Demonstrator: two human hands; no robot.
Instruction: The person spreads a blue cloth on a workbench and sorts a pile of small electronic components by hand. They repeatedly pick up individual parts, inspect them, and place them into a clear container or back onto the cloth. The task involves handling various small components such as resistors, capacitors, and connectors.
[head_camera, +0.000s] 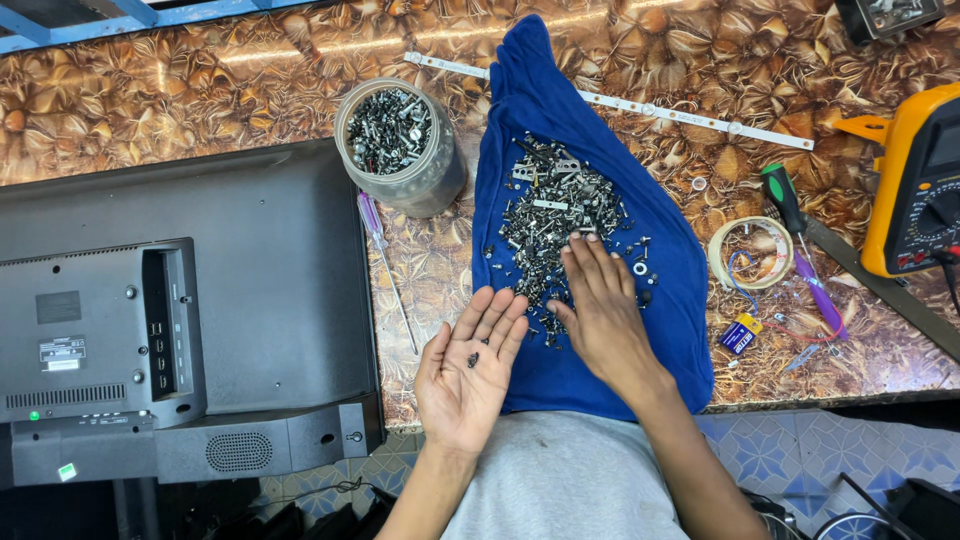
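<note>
The left hand (468, 372) lay palm-up and open, cupping a few small screws (473, 358); the right hand (598, 300), flat and empty, pressed the screw pile (556, 215) on a blue cloth (600, 350) protecting the desk (200, 90)

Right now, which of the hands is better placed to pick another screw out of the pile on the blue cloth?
Probably the right hand: it lies palm down, fingertips on the screw pile on the blue cloth. The left hand is palm up, cupping a few small screws, so it seems better kept as the tray.
</note>
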